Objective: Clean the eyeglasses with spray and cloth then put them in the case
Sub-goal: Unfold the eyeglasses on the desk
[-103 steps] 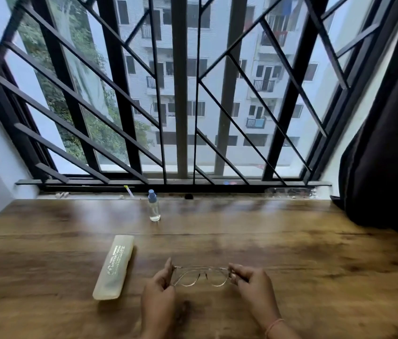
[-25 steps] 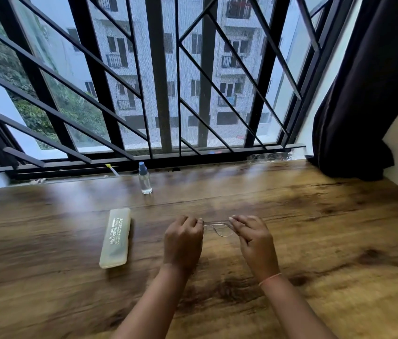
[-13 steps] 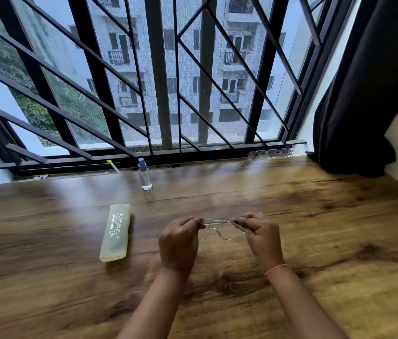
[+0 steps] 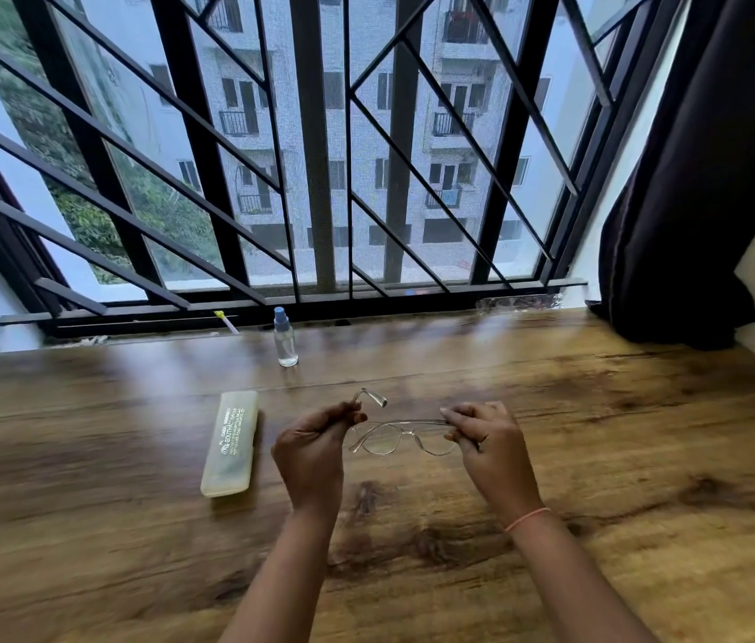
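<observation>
Clear-framed eyeglasses [image 4: 401,438] hang just above the wooden table [image 4: 598,457] between both hands. My left hand [image 4: 310,452] pinches the left temple arm, whose curved tip sticks up above my fingers. My right hand [image 4: 487,443] grips the frame's right end. A pale yellow case [image 4: 231,442] lies shut on the table, left of my left hand. A small clear spray bottle [image 4: 285,338] with a blue cap stands upright farther back near the window. No cloth is visible.
A barred window [image 4: 320,178] runs along the table's far edge, with a small yellow-tipped item [image 4: 225,321] on its sill. A dark curtain [image 4: 700,178] hangs at the right, touching the table's back corner.
The left temple arm has swung open, its tip now pointing up above my left hand. Both hands still hold the glasses at the same spot. The camera tilted slightly.
</observation>
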`<state>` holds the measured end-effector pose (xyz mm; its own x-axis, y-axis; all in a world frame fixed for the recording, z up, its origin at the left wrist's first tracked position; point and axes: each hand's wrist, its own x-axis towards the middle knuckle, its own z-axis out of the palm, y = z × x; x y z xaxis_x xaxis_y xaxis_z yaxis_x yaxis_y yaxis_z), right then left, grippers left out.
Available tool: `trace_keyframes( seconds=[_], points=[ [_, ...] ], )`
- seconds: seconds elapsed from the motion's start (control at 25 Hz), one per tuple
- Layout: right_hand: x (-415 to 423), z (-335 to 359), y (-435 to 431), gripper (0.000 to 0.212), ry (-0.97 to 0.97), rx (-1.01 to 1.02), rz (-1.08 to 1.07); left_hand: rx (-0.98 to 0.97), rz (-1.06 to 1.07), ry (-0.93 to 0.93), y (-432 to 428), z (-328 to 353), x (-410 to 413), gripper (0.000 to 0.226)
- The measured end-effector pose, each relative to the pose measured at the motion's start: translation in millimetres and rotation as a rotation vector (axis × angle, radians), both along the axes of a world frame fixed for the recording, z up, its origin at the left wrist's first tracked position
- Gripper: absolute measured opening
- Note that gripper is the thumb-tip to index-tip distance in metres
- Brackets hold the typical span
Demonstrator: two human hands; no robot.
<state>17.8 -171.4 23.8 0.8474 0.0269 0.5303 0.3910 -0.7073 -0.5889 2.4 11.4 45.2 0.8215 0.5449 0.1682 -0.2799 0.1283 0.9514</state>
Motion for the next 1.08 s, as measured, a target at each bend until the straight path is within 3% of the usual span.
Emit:
trace_keyframes(
  seconds=[0.24, 0.52, 0.84, 1.08],
  points=[
    [-1.5, 8.1, 37.2, 0.026, -0.144, -0.299, 0.037, 0.028, 0.021, -0.021, -1.7, -0.1, -0.6, 0.027],
    [3.9, 6.7, 53.4, 0.018, -0.142, -0.322, 0.074, 0.067, 0.042, -0.040, -5.6, 1.4, -2.9, 0.025],
    [10.8, 10.3, 58.8, 0.010, -0.125, -0.221, 0.109, 0.115, 0.062, -0.009, -1.5, 3.2, -1.7, 0.029],
    [3.6, 38.0, 51.7, 0.012, -0.208, 0.097, 0.078, 0.066, 0.084, -0.053, 0.3, 12.3, -3.2, 0.031]
  ],
)
